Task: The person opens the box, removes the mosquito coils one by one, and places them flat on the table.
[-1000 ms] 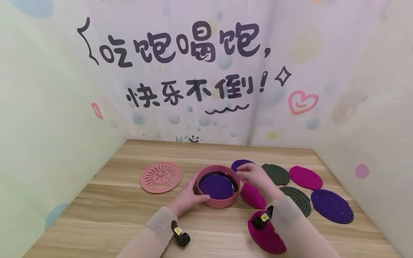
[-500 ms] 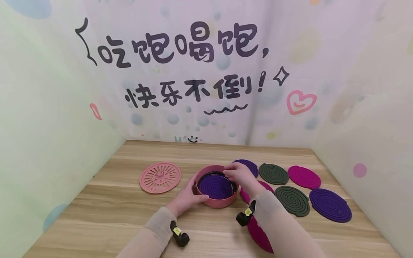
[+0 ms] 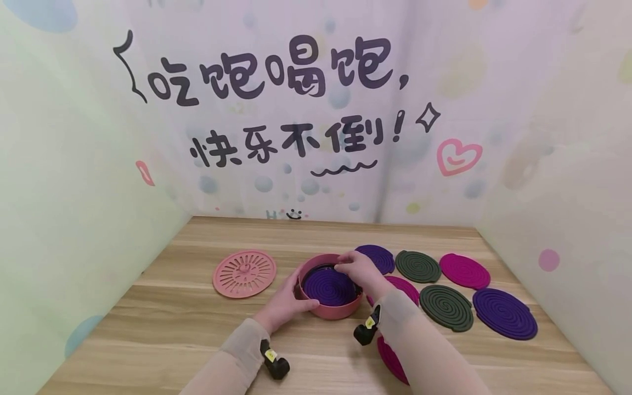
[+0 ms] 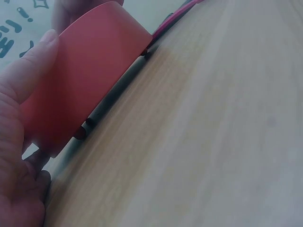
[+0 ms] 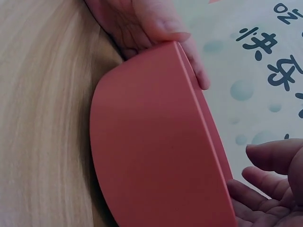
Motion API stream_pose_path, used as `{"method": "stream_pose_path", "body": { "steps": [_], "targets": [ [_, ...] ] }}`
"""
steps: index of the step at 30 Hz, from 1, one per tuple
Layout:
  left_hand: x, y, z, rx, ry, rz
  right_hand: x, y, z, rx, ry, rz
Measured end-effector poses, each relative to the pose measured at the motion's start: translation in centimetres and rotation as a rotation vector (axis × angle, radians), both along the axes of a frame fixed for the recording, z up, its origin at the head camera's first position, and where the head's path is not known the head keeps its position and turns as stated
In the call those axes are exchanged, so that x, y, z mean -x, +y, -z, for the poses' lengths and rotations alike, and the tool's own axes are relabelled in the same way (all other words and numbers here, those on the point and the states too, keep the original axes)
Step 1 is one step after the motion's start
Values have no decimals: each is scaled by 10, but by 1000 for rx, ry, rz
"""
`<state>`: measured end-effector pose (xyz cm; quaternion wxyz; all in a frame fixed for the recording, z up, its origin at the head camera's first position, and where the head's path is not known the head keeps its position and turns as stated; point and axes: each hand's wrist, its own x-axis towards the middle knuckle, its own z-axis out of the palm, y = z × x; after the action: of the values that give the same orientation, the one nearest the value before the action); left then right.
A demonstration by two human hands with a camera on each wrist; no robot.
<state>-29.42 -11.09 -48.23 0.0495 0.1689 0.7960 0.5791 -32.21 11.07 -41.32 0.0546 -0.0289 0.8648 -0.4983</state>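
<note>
My left hand grips a round pink mosquito coil box from its left side, thumb lying over the near rim. Inside the box lies a purple coil over a black lining. My right hand is over the box's right rim, its fingertips above the far right part of the coil. In the right wrist view, the thumb and fingers of that hand are spread apart beside the rim, with nothing seen between them. The left wrist view shows small feet under the box wall.
A pink slotted lid lies to the left on the wooden table. Several flat coils are spread to the right, among them a green one, a purple one and a magenta one. Walls enclose the table's back and sides.
My right hand has moved left from beside the box's right rim to over the box. The left hand keeps its grip, and the purple coil stays inside.
</note>
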Motion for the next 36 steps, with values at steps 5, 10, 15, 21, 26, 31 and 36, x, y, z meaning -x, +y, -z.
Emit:
{"method": "stream_pose_path", "body": {
  "steps": [5, 10, 15, 21, 26, 31, 36],
  "targets": [
    [0, 1, -1, -8, -3, 0, 0, -3, -1, -30, -16, -27],
    [-1, 1, -1, -13, -5, -4, 1, -6, -1, -43, -39, -41],
    [-1, 1, -1, -12, -4, -10, 3, -9, 2, -71, -39, -49],
    [-2, 2, -2, 9, 2, -16, 4, -12, 3, -94, -47, -37],
    [-2, 1, -3, 26, 6, -13, 3, -13, 2, -108, -49, -39],
    [-2, 1, -2, 3, 8, -1, 1, -14, 1, -88, -52, -24],
    [-1, 1, -2, -14, -6, 6, 2, -12, 2, -47, -35, 1]
  ]
}}
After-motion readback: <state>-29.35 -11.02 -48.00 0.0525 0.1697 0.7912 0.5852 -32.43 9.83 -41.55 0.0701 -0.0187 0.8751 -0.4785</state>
